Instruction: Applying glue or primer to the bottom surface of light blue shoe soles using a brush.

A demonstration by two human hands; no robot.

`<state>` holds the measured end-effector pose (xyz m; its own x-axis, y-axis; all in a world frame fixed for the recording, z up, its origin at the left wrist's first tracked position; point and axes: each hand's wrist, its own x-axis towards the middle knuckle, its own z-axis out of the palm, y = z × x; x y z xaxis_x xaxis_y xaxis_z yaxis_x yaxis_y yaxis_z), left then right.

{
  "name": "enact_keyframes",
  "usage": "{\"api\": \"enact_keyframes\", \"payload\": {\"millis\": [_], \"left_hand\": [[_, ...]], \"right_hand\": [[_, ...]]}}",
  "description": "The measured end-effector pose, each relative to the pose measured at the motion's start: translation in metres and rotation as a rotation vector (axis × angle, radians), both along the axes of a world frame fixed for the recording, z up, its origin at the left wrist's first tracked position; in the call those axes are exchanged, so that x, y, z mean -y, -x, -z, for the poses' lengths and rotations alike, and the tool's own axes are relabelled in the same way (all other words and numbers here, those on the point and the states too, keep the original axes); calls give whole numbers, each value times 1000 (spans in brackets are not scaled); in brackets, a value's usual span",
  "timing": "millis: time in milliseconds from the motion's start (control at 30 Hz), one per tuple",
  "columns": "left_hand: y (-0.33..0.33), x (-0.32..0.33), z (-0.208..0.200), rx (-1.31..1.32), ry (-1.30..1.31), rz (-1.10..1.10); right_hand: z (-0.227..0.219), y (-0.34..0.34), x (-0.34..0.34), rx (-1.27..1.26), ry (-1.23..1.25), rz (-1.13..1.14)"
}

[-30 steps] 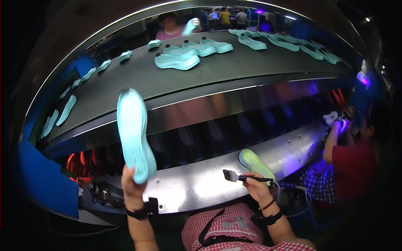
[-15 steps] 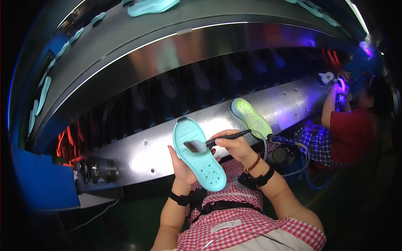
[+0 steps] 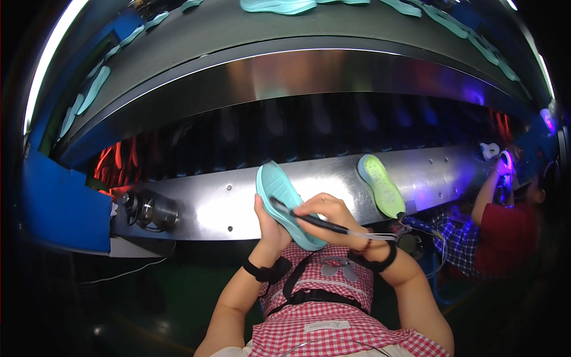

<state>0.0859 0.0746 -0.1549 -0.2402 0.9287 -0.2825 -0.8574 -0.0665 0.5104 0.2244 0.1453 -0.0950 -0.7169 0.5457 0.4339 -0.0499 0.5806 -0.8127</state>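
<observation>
My left hand [image 3: 272,231] grips a turquoise shoe sole [image 3: 279,180] by its left side, holding it tilted above the near edge of the metal ledge. In my right hand [image 3: 331,214] is a brush with a black handle [image 3: 324,224] and a pale thin tube trailing from its end toward my wrist. The brush's dark tip meets the sole near its left rim. My right hand hides part of the sole's lower half.
A yellow-green sole [image 3: 382,185] lies on the metal ledge [image 3: 202,205] to the right. A dark bottle [image 3: 151,211] stands at its left end. Beyond, a conveyor belt [image 3: 202,34] carries several turquoise soles. A co-worker in a red top [image 3: 507,238] sits at the right.
The brush has gone from the sole's middle to its left rim, and its handle now slants down to the right. The sole has tipped onto its side somewhat. The whole view has shifted.
</observation>
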Motion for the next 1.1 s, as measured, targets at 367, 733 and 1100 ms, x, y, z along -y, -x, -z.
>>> {"api": "enact_keyframes", "payload": {"millis": [367, 733, 1100], "left_hand": [[-20, 5, -38, 190, -3, 178], [-15, 1, -50, 62, -9, 28], [7, -10, -53, -130, -278, -233]], "right_hand": [[-36, -25, -8, -15, 602, 12], [-33, -33, -1, -17, 413, -205], [-32, -41, 2, -144, 329, -441]]}}
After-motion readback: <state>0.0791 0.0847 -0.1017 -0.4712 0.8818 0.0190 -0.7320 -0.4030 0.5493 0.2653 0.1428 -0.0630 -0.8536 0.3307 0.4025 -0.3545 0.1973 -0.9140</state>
